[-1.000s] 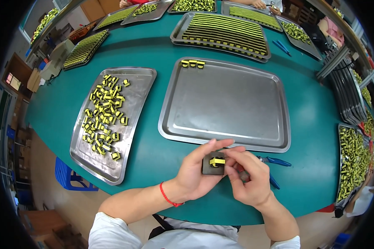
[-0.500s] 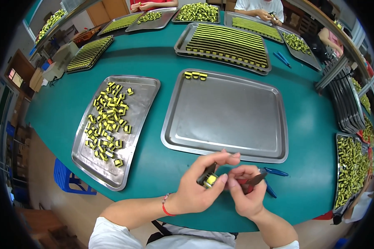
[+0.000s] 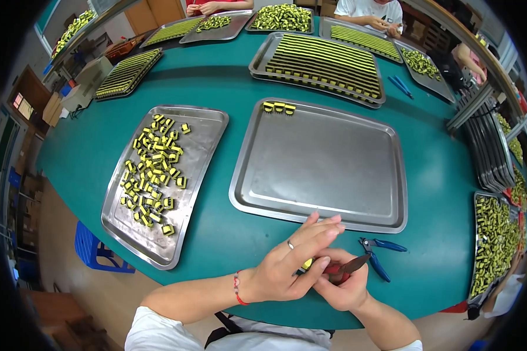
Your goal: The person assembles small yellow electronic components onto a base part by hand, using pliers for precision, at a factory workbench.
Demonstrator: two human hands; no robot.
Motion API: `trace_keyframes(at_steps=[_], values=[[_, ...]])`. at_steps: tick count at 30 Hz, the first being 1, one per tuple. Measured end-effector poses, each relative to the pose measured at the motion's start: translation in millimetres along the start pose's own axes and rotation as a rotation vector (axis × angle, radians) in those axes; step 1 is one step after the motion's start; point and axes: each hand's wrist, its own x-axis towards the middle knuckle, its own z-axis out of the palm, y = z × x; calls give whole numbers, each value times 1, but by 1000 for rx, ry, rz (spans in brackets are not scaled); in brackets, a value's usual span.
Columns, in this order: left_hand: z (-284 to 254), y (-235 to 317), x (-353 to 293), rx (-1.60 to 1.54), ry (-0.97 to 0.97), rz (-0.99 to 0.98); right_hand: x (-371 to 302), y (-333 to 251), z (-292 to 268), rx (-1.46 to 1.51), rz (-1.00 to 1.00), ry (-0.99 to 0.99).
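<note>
My left hand (image 3: pixel 286 264) is closed on a small yellow-and-black transformer (image 3: pixel 306 265), mostly hidden by the fingers. My right hand (image 3: pixel 344 288) grips red-handled pliers (image 3: pixel 353 265), their dark end pointing up and to the right. Both hands touch, just below the near edge of a metal tray (image 3: pixel 328 164). Three similar transformers (image 3: pixel 279 108) stand in a short row in that tray's far left corner. Left of it, a second metal tray (image 3: pixel 200 146) carries a loose heap of transformers (image 3: pixel 152 169).
Blue-handled nippers (image 3: pixel 382 257) lie right of my hands; another blue-handled tool (image 3: pixel 400 86) lies farther back. A stacked tray (image 3: pixel 256 65) of transformer rows stands behind the middle tray. A heaped tray (image 3: pixel 492 245) is at right. Two people work across the green table (image 3: pixel 208 88).
My left hand has turned over toward the right hand, covering most of the transformer. The right hand has shifted slightly left, uncovering more of the blue-handled nippers.
</note>
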Motion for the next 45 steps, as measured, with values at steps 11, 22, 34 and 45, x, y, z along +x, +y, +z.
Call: trace_keyframes(at_steps=[11,22,34,45], values=[[-12,21,10,337,-300,-131,6,7,0,-172,-26,83],[-7,19,8,126,-128,-114,6,18,-6,-111,29,105],[6,17,-8,-167,33,-286,1,18,2,-165,-71,60],[3,11,-6,-42,146,-331,0,5,2,-8,-124,131]])
